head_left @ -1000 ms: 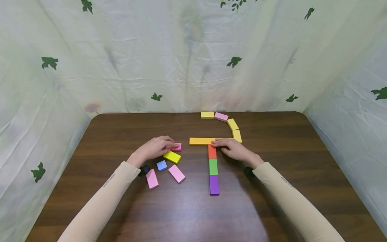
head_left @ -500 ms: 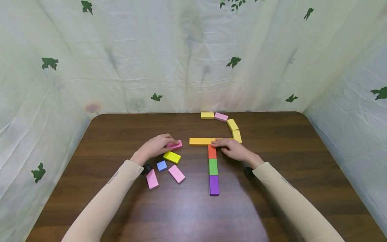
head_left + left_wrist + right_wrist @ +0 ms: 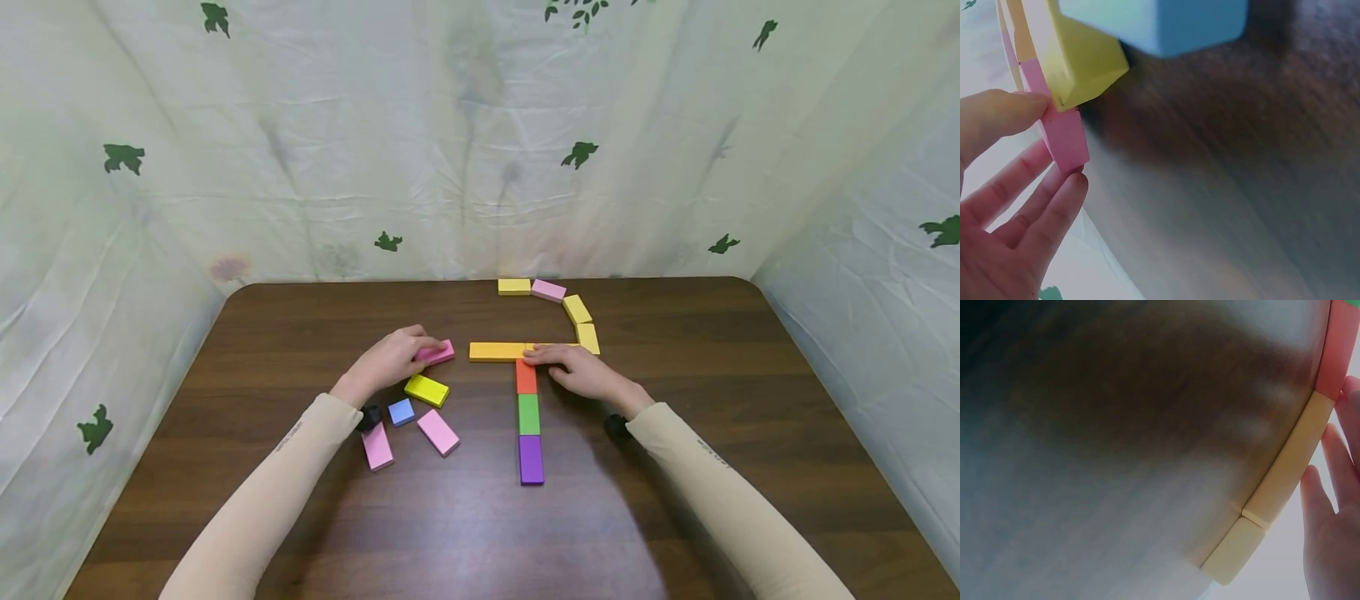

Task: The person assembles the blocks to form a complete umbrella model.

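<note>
"Pink is the block (image 3: 438,353) your left hand (image 3: 386,360) pinches between thumb and fingers, and the yellow block (image 3: 427,389) lies just on your side of that hand."
"And your right hand (image 3: 581,369)?"
"You have its fingers extended, slightly spread, tips on the orange blocks (image 3: 497,352). From your fingertips, red (image 3: 527,377), green (image 3: 528,414) and purple blocks (image 3: 531,460) line up toward you."

One block (image 3: 437,353) is bright pink, another block (image 3: 497,352) orange, the tabletop (image 3: 712,367) brown wood-grain.
</note>
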Demonstrator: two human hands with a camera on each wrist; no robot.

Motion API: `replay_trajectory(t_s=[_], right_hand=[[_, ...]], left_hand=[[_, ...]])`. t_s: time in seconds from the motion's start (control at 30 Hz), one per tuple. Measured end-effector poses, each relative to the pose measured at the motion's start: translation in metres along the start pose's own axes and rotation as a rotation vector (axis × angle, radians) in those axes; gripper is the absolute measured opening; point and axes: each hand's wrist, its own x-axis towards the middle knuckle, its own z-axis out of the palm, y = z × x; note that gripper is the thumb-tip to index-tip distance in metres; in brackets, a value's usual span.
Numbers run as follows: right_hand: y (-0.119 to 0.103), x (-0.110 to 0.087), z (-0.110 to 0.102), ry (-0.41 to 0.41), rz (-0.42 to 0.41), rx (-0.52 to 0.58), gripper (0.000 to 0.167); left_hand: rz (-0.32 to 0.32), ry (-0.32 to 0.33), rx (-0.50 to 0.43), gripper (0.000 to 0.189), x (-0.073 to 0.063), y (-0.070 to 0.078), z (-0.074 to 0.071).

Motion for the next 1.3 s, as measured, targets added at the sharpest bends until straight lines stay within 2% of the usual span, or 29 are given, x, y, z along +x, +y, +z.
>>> replay_trajectory(t_s=[0.3, 0.73, 1.03, 1.3], right_hand=[[-0.004, -0.001, -0.001, 0.007, -0.010, 0.005, 0.042], [-0.006, -0.001, -0.002, 0.008, -0.011, 0.016, 0.042], [-0.004, -0.001, -0.001, 0.012, -0.012, 0.000, 0.042], [-0.005, -0.001, -0.001, 0.012, -0.013, 0.008, 0.041]], left_hand=[[0.021, 0.065, 0.006, 0.038, 0.011, 0.002, -0.003], [0.018, 0.092, 0.021, 0.038, 0.031, 0.001, -0.001], [-0.058, 0.070, 0.051, 0.040, 0.049, 0.003, -0.003], [-0.067, 0.079, 0.053, 0.039, 0.068, 0.003, -0.001]])
